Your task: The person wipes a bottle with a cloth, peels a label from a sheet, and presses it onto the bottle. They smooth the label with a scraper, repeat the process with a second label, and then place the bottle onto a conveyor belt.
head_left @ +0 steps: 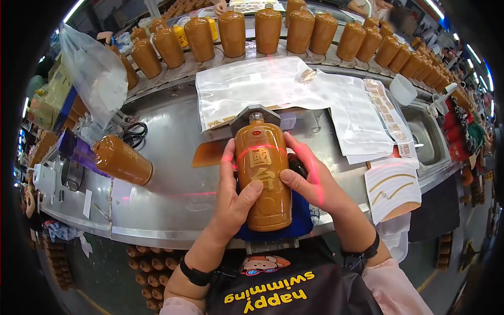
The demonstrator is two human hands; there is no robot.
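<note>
A glossy brown bottle [269, 205] with raised characters and a small red mark near its neck lies tilted between my two hands, neck pointing away from me. My left hand [233, 197] grips its left side, thumb on the front. Around the right side goes my right hand [311, 176], its thumb beside the lower character. A dark angular metal holder [239, 119] is behind the bottle's neck, and a blue cloth [300, 223] shows beneath its base. Red light lines cross the bottle and my right hand.
Brown bottles [231, 34] line a curved conveyor at the back. Another bottle [123, 160] lies tilted at left, near a hanging plastic bag [97, 73]. White sheets [247, 86] cover the steel table's back; a white cup [403, 90] and sink [431, 142] are right. A co-worker's hand [220, 7] shows behind.
</note>
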